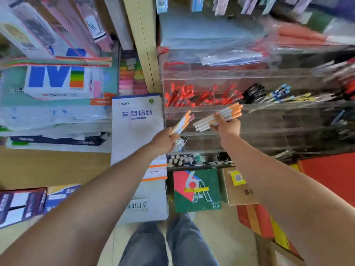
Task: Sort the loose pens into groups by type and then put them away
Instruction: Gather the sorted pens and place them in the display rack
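Acrylic rack [278,131], paper pack [137,129] beside pens [227,114]

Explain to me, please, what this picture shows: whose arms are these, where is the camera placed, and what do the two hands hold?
There is no machine here. A person wears one camera on the head. It looks forward and down, so you see the person's own two arms. The left hand grips a small bunch of white pens with orange ends. The right hand grips a bigger bunch of the same sort. Both bunches are held in front of a clear rack with compartments, where red pens and black pens lie in separate groups. To the left of the rack is a white paper pad.
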Demonstrator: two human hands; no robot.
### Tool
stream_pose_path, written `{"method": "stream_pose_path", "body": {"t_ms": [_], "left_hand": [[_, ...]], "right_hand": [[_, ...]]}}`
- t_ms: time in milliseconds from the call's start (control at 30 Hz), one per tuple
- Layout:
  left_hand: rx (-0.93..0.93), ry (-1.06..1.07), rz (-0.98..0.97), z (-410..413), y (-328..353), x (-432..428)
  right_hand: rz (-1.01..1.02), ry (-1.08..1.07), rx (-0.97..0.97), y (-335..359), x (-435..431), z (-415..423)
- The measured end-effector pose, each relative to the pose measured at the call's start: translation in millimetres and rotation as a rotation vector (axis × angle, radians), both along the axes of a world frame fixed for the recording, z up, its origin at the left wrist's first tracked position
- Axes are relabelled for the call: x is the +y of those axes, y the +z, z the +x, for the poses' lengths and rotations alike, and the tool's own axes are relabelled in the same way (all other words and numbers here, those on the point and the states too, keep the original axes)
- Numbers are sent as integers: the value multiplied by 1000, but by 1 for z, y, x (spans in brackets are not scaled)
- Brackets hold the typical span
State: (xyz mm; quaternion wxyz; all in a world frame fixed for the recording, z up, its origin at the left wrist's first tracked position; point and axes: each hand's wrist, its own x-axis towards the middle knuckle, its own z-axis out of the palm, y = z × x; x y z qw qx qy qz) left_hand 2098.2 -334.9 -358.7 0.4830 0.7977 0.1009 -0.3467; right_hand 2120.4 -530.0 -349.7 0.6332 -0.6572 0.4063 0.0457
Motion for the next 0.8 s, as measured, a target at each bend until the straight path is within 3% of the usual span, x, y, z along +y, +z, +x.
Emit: {"method": "stream_pose_path", "body": {"t_ms": [400,567,733,800], "left_hand": [[70,53,-5,2,-11,-4],[70,3,-21,5,-6,-5],[89,-45,-44,6,7,-12],[95,-68,-60,6,13,-17]], "right_hand": [[45,103,190,-45,-3,16],[54,192,147,-39,-7,16],[-196,107,127,-25,-12,9],[-63,156,94,-18,-14,1]]}}
